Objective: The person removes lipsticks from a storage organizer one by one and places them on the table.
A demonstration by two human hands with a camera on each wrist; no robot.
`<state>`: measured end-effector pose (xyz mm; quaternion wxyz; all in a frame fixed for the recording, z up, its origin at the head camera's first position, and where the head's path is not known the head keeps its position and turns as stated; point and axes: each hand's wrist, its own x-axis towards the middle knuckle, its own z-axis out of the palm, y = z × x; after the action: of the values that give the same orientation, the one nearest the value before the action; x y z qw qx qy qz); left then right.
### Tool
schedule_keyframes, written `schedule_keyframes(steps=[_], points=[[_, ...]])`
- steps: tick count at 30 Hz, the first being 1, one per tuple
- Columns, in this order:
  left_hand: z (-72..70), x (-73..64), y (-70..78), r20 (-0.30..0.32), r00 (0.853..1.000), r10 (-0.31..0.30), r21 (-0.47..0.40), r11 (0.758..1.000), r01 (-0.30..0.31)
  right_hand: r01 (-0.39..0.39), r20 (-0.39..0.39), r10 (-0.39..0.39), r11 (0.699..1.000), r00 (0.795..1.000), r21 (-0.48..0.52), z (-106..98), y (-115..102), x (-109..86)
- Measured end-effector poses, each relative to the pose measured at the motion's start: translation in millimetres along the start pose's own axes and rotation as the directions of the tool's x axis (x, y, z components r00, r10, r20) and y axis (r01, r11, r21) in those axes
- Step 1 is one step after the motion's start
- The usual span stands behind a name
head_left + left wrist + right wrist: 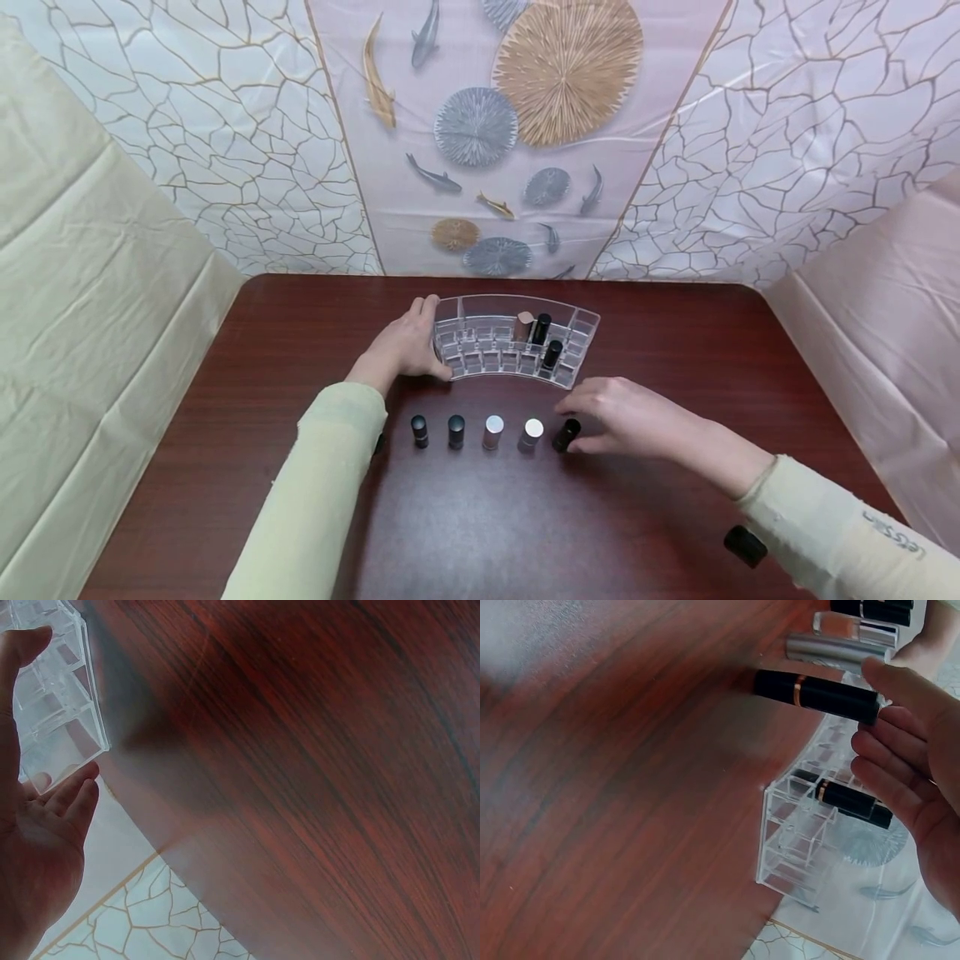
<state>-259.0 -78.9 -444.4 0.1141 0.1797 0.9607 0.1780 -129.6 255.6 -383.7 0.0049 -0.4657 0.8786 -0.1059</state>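
A clear, curved lipstick organizer stands on the table, with a rose-beige tube and two black lipstick tubes, one in back and one in front. My left hand grips the organizer's left end, thumb at the front and fingers round the back corner. Below the organizer's right end, my right hand has thumb and fingers spread on either side of an upright black lipstick with a gold band. In the right wrist view, the thumb tip is right by the lipstick's top and the fingers are loosely bent.
Left of that lipstick, a row of upright tubes runs along the table: a silver-topped tube, a pinkish tube with a pale cap and two dark tubes. A patterned cloth hangs behind the table.
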Motion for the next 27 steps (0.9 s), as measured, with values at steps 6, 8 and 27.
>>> schedule_keyframes(steps=[6,8,27], points=[[0.1,0.3,0.5,0.000,1.000,0.003,0.009,1.000,-0.003,0.006,-0.068,-0.005,1.000,0.998,0.015,-13,2,2.8],[-0.1,-0.4,0.7,0.000,1.000,0.001,0.009,1.000,-0.001,0.011,-0.090,-0.010,1.000,0.996,0.010,-17,5,5.4],[-0.8,-2.4,0.7,0.005,1.000,-0.004,-0.001,1.000,0.004,-0.102,-0.100,0.102,0.995,0.990,0.001,-54,27,34.0]])
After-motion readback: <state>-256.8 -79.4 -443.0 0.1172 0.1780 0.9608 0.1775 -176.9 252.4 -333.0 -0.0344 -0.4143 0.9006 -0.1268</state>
